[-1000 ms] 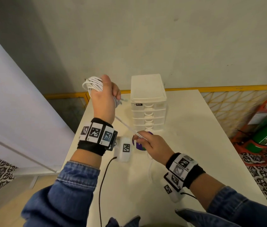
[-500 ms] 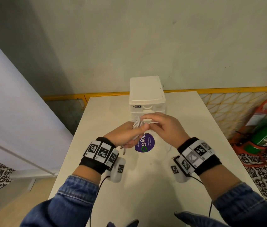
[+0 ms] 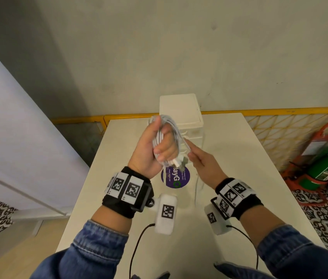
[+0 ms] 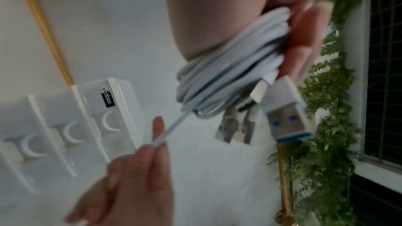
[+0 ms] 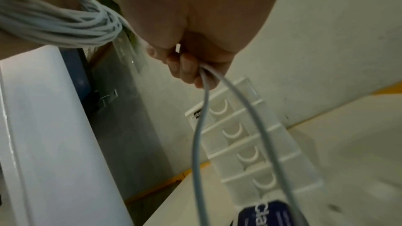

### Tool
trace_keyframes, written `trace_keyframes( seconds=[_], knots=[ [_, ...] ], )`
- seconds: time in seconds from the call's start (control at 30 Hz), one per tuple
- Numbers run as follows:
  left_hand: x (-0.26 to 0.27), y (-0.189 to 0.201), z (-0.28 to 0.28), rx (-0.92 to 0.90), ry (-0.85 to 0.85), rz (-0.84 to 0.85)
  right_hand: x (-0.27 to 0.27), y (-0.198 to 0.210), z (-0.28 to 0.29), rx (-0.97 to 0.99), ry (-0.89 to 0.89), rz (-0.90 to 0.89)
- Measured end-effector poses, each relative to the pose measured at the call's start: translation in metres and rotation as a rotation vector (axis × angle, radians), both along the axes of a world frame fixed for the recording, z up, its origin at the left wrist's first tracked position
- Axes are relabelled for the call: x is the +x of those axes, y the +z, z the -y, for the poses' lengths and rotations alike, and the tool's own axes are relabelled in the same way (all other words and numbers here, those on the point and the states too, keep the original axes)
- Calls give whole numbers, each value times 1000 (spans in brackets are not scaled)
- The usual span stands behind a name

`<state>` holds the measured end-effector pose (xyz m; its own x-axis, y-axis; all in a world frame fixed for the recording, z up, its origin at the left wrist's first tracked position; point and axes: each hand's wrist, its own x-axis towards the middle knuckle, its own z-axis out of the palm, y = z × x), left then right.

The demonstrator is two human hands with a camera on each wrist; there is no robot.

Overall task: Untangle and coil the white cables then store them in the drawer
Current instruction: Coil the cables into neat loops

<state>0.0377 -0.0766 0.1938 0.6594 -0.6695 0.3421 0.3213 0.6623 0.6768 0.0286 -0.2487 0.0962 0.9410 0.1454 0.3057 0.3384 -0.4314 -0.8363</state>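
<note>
Left hand [image 3: 155, 146] grips the smooth white cable coil [image 4: 228, 75]; right hand [image 3: 203, 164] pinches its loose strand [image 5: 200, 126].

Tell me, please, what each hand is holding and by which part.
The left hand grips the cable coil around its middle; the right hand pinches the loose strand running off the coil.

drawer unit [image 3: 180, 109] behind sticker [image 3: 176, 178], on table [image 3: 239, 158]
</note>
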Motion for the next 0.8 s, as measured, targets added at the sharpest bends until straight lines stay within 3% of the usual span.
trace_keyframes(
  seconds=[0.1,0.23,0.3,0.43,0.5,0.63,0.7,0.8],
  knots=[
    [6,10,-1,-145,214,-117,-4,-24,-2,-154,0,-99],
    [11,24,-3,-85,606,-147,-15,-49,-4,-219,23,-174],
    [15,21,-5,64,834,-56,-20,-54,-7,-247,39,-191],
    [20,-1,-14,620,1194,337,-24,-48,-13,-165,64,-135],
    [22,-16,-17,878,1198,450,-24,-36,-16,-124,56,-53],
    [24,-39,-17,1403,960,602,-24,-12,-20,-150,77,129],
    [22,-44,-17,1475,855,604,-24,-2,-21,-144,60,198],
    [16,-51,-15,1388,643,490,-21,14,-18,-104,17,265]
  ],
)
